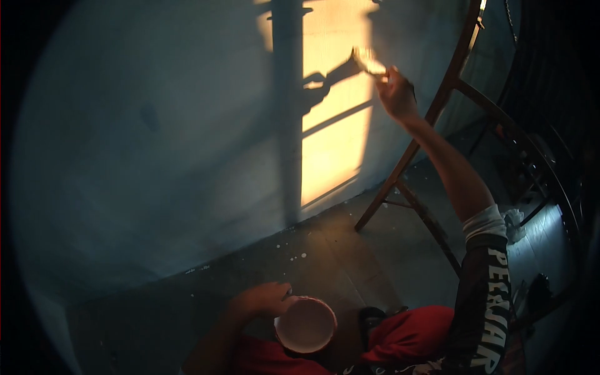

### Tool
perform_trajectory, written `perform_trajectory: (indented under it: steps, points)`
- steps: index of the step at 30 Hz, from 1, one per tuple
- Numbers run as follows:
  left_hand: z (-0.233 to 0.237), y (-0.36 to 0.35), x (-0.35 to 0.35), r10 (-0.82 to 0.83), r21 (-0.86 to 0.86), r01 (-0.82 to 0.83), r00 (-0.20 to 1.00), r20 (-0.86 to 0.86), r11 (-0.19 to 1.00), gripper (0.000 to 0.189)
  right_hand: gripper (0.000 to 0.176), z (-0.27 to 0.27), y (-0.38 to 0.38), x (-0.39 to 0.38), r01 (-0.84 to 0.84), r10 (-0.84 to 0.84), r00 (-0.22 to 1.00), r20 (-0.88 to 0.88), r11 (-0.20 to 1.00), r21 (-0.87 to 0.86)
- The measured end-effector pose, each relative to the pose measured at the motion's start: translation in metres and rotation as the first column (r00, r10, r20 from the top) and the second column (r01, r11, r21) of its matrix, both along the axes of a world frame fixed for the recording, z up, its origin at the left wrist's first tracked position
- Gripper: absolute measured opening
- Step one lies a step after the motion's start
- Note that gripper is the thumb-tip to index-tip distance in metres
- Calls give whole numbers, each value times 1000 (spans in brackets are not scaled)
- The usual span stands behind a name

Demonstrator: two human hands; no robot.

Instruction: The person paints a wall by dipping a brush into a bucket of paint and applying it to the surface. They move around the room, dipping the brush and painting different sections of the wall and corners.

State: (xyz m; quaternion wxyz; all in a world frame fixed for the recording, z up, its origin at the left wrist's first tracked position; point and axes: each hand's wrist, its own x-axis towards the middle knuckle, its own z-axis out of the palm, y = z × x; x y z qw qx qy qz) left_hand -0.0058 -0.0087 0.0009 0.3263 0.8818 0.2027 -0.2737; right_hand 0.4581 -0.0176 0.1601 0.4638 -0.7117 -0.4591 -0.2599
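Observation:
My right hand [397, 94] is raised at arm's length, its fingers closed around the handle of a paintbrush [370, 64]. The bristles touch or nearly touch the wall [187, 125] in a bright patch of sunlight, where the shadow of hand and brush falls to the left. Low in the view, my left hand [270, 299] grips the rim of a round paint container [305, 325] close to my lap. Its inside looks pale; how much paint it holds is hard to tell.
A ladder-like frame [409, 153] leans at the right, its legs on the floor. White paint spots [304, 255] dot the floor [331, 262] along the wall's base. A pale crumpled item [514, 225] lies at the right. Red clothing [409, 334] covers my legs.

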Motion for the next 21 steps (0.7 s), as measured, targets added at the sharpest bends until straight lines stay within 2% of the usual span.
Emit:
perform_trajectory:
  steps: [2,3,4,5,6,8,10,11,12,14,15,16,17,18,19,20,21]
  points:
    - [4,-1,1,-4,10,4,1000,-27,1000,50,22,-27,-17,16,14,-12,1000,9,984,-179]
    - [2,-2,1,-5,5,5,1000,-22,1000,50,22,-20,-21,15,16,-13,1000,14,983,-184]
    - [-2,-1,0,-10,-13,10,1000,-19,1000,50,20,-5,-28,11,-27,-76,977,-201,884,-466]
    - [-3,-1,0,-17,-28,16,1000,-20,999,51,18,9,-33,7,-135,-198,902,-383,714,-687]
    - [-2,-2,1,-23,-24,22,999,-24,999,51,18,20,-32,5,-134,-201,899,-388,717,-684]
    - [2,-5,2,-2,-7,1,999,-35,1000,50,15,49,-19,11,-102,-147,923,-356,798,-594]
    - [4,-8,3,-1,14,1,1000,-31,1000,50,18,89,-3,40,43,-5,998,55,695,-717]
    - [6,-8,4,0,21,0,1000,-22,1000,50,20,114,5,50,125,-25,988,150,693,-710]
    - [8,-8,3,5,27,-4,1000,-26,1000,50,21,134,6,52,206,-46,969,241,686,-697]
    - [12,-10,4,19,18,-18,999,-50,1000,50,27,170,-9,32,226,-146,973,176,735,-639]
    - [11,-8,4,16,18,-15,999,-52,1000,50,27,171,-5,57,227,-149,973,175,734,-640]
    - [7,-7,3,15,19,-14,999,-48,1000,51,27,173,1,103,393,-171,875,453,797,-458]
    - [4,-5,2,14,20,-13,999,-45,1000,51,31,173,4,129,493,-222,696,683,839,-229]
    - [3,-4,2,11,20,-10,999,-44,1000,51,31,172,2,126,496,-225,694,684,838,-228]
    - [2,-3,3,5,26,-3,998,-56,1000,51,27,170,1,123,434,-358,774,522,900,-26]
    - [1,-3,4,-2,31,4,998,-68,1000,51,25,166,-1,119,392,-435,841,323,900,190]
    - [2,-3,5,-4,27,6,998,-66,1000,51,25,156,-2,107,394,-436,839,326,900,188]
